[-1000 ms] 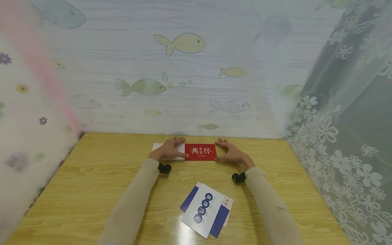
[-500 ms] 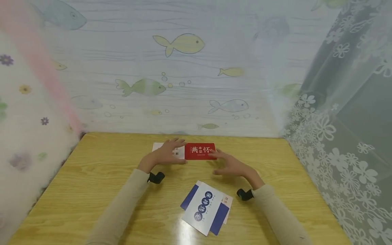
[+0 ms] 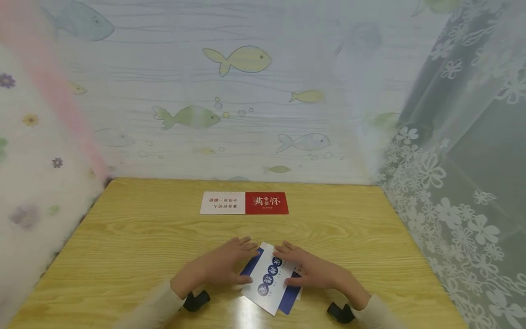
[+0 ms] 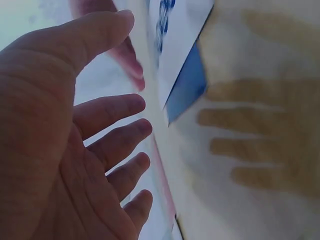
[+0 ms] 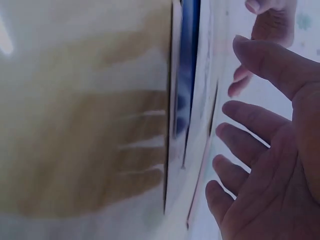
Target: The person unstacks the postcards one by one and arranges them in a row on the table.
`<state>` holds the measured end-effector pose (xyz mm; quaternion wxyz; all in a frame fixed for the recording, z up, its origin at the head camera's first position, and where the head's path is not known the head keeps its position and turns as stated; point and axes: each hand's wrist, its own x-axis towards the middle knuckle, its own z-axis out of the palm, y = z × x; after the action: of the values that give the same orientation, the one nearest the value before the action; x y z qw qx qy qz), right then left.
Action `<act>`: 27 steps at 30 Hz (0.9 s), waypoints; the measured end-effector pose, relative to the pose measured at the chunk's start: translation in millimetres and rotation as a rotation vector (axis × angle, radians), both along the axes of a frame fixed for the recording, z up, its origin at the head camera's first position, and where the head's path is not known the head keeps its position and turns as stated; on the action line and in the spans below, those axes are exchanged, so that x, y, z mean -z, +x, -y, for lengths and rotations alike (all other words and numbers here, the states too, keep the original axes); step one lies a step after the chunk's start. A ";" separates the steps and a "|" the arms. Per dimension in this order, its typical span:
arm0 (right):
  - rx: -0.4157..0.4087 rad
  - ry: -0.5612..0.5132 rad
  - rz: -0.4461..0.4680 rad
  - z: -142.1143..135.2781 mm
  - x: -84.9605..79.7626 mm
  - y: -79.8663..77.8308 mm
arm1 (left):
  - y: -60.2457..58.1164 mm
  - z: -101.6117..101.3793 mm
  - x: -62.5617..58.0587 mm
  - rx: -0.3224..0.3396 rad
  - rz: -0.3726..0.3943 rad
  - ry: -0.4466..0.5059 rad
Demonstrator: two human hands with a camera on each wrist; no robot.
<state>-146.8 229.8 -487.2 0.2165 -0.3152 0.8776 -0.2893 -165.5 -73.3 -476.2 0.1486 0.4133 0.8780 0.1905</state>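
Note:
A small stack of cards lies near the front of the table, topped by a white card [image 3: 265,285] with dark blue round characters. Blue cards [image 3: 290,297] stick out from under it on both sides. My left hand [image 3: 223,265] hovers over the stack's left edge, fingers spread and relaxed. Over the right edge hangs my right hand [image 3: 314,269], its fingers loosely extended too. In both wrist views the palms face each other, and the left hand [image 4: 65,125] and right hand [image 5: 280,145] hold nothing. Their shadows fall on the tabletop.
Farther back, a white card [image 3: 223,203] with red writing and a red card [image 3: 267,203] with white characters lie edge to edge on the wooden table [image 3: 135,237]. A fish-printed curtain [image 3: 246,114] hangs behind the table; lace [image 3: 452,210] hangs at the right.
Both hands have come away from the red and white cards at the back and moved toward me, now over the stack in front. Those two cards stay side by side.

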 end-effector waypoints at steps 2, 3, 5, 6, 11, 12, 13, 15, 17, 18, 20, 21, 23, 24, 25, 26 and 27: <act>-0.014 0.009 -0.002 0.8 1.8 6.7 | 11.6 -0.6 6.1 0.019 0.006 -0.010; -0.017 0.014 -0.006 0.9 2.2 9.6 | 16.9 -0.8 8.5 0.027 0.010 -0.015; -0.022 0.020 -0.025 0.7 2.3 14.9 | 26.0 -1.1 12.5 0.042 0.019 -0.011; -0.019 0.029 -0.029 1.3 2.3 17.2 | 30.4 -0.6 13.8 0.041 0.027 -0.008; -0.024 0.094 -0.048 4.8 2.6 26.4 | 49.0 0.3 15.4 0.050 0.008 -0.024; -0.027 0.105 -0.050 5.8 2.6 27.4 | 52.6 0.5 14.7 0.044 0.016 -0.034; -0.030 0.110 -0.055 6.4 2.2 28.0 | 55.5 0.2 13.8 0.050 0.016 -0.041; -0.031 0.117 -0.060 7.9 1.2 28.6 | 60.7 -0.2 11.7 0.060 0.012 -0.053; -0.028 0.118 -0.059 9.7 -0.5 28.6 | 64.7 -0.8 9.7 0.077 0.006 -0.065; -0.028 0.117 -0.057 10.8 -1.6 28.7 | 66.3 -1.2 9.0 0.090 -0.001 -0.070; -0.032 0.117 -0.052 13.3 -2.5 28.8 | 69.1 -2.5 8.4 0.138 -0.054 -0.080; -0.036 0.121 -0.054 14.8 -2.7 29.1 | 70.4 -3.5 8.5 0.161 -0.073 -0.089; -0.054 0.134 -0.074 17.2 -1.5 29.7 | 73.0 -6.0 9.8 0.197 -0.093 -0.098; -0.066 0.138 -0.086 18.0 -0.5 29.9 | 74.1 -7.0 10.8 0.212 -0.098 -0.103; -0.075 0.148 -0.094 18.8 0.1 29.9 | 74.8 -7.9 11.4 0.221 -0.095 -0.106; -0.084 0.156 -0.099 19.5 0.5 29.9 | 75.0 -8.5 11.6 0.226 -0.087 -0.109; -0.092 0.165 -0.102 20.0 0.8 29.6 | 74.3 -8.1 11.7 0.225 -0.067 -0.102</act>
<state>-117.2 209.9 -488.0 0.2098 -0.3503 0.8929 -0.1896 -91.1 -65.2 -487.8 0.1606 0.5073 0.8390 0.1137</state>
